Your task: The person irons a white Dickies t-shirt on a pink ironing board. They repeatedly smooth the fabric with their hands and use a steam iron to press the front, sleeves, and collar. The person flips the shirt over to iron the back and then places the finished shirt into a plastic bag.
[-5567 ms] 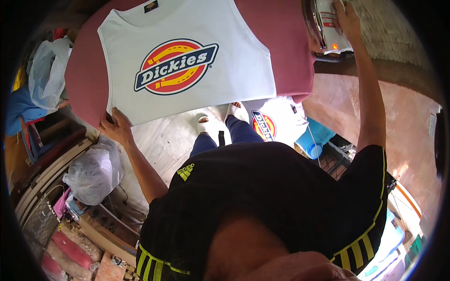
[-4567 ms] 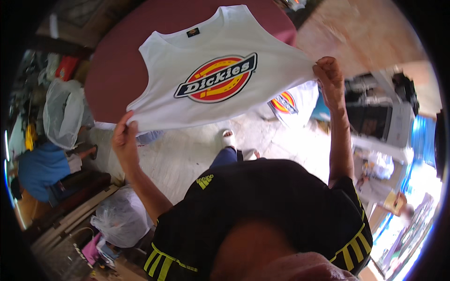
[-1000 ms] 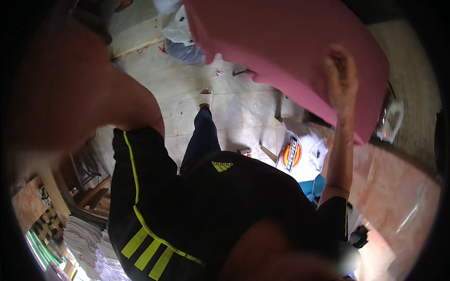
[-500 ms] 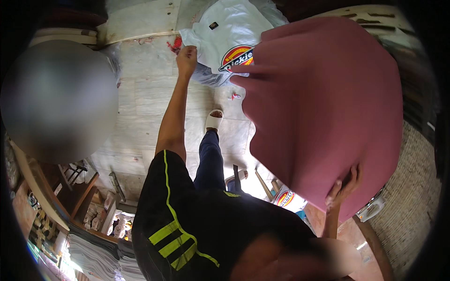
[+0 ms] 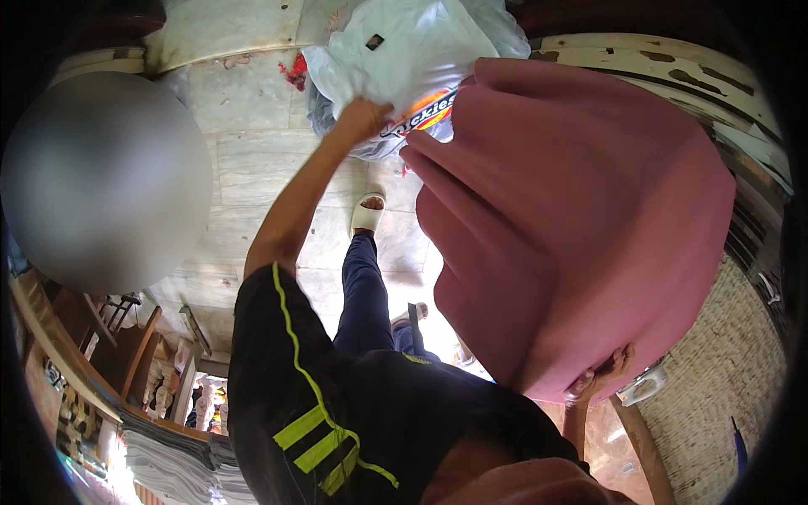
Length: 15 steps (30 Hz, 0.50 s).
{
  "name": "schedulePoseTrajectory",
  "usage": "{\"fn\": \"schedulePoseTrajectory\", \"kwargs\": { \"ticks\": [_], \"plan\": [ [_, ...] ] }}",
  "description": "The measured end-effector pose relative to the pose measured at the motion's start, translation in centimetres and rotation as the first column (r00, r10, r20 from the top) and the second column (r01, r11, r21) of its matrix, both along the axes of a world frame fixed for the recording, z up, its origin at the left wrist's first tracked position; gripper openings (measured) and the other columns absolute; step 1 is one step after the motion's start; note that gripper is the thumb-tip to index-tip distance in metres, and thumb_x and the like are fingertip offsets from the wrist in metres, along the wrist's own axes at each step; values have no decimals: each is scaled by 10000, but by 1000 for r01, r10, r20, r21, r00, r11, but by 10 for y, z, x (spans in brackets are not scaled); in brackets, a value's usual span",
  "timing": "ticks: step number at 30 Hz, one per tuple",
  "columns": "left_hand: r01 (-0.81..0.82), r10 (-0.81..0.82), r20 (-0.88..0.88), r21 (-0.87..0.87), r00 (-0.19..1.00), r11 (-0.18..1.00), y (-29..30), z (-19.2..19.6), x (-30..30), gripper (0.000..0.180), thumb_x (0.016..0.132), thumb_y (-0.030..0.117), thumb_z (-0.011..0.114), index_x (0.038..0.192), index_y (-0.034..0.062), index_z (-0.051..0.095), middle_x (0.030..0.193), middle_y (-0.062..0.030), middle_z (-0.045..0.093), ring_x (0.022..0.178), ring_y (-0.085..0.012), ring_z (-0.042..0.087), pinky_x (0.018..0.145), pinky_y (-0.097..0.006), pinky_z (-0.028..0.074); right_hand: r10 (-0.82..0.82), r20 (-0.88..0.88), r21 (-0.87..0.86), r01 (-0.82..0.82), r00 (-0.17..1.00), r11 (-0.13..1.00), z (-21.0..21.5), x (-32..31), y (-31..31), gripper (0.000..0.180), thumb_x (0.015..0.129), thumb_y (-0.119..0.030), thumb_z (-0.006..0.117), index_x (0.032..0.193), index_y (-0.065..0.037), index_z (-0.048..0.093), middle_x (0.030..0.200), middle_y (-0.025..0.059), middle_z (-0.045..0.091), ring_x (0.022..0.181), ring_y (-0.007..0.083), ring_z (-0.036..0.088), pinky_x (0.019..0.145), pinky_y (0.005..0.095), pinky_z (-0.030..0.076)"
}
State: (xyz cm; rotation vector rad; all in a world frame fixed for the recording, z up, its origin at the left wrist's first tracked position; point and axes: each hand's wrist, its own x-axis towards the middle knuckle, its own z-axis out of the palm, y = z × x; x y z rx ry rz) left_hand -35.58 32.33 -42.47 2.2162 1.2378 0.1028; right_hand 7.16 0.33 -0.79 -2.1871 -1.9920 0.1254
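Observation:
A large sheet of maroon cloth [image 5: 564, 227] spreads over the right half, its left edge falling in wavy folds. Near its lower edge, my right hand [image 5: 602, 374] has its fingers curled on the cloth. My left arm reaches forward. My left hand [image 5: 367, 119] is over the lower edge of a white shirt-like item [image 5: 412, 50] with a colourful oval print and a small dark patch. Motion blurs the fingers of that hand, so I cannot make out a grip. Clear, crinkled plastic [image 5: 497, 25] shows around the white item.
Pale floor tiles [image 5: 252, 168] lie below, with red scraps [image 5: 295, 72] beside the white item. A wooden stand [image 5: 139, 358] is at lower left, above stacked grey sheets [image 5: 164, 459]. A woven surface [image 5: 699, 379] lies at right. A blurred round patch covers the upper left.
My left hand has moved right and slightly down, from the white item's left corner to its printed lower edge. My right hand and the cloth's lower edge have shifted slightly.

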Motion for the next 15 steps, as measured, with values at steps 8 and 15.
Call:
{"fn": "schedulePoseTrajectory", "kwargs": {
  "ticks": [8, 15],
  "plan": [
    [255, 106, 461, -651, 881, 715, -233, 225, 31, 365, 935, 218, 624, 1271, 95, 552, 931, -212, 682, 864, -421, 664, 787, -503, 525, 0, -31, 71, 2, 1000, 997, -4, -4, 1, 684, 1003, -575, 424, 1463, -72, 377, 1523, 245, 264, 1409, 407, 294, 1156, 562, 262],
    [378, 165, 766, -477, 621, 794, -275, 343, 43, 169, 959, 128, 615, 1073, 4, 604, 1012, -195, 632, 947, -399, 629, 797, -454, 487, -11, 26, 149, 7, 1000, 989, -2, -16, -8, 615, 998, -491, 502, 1392, -19, 496, 1493, 243, 381, 1382, 399, 359, 1126, 524, 321]
  ]
}}
